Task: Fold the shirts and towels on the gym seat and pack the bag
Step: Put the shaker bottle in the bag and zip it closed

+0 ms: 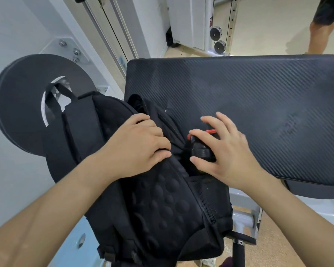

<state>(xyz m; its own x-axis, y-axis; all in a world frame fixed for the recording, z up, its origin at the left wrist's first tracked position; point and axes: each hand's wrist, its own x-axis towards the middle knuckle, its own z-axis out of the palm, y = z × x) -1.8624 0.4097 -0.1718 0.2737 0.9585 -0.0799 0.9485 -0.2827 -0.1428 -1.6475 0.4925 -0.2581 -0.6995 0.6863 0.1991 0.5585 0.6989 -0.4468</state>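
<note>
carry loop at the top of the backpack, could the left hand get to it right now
Probably yes: the carry loop lies uncovered, and nothing sits between it and the left hand, which holds the backpack.

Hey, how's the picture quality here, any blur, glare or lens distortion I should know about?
Head view: the wide-angle lens bows the gym seat far edge and the machine rails. The right hand at the black bottle is slightly smeared, while the left hand on the backpack is sharper. Soft even light, faint sheen on the seat, no hard shadows.
</note>
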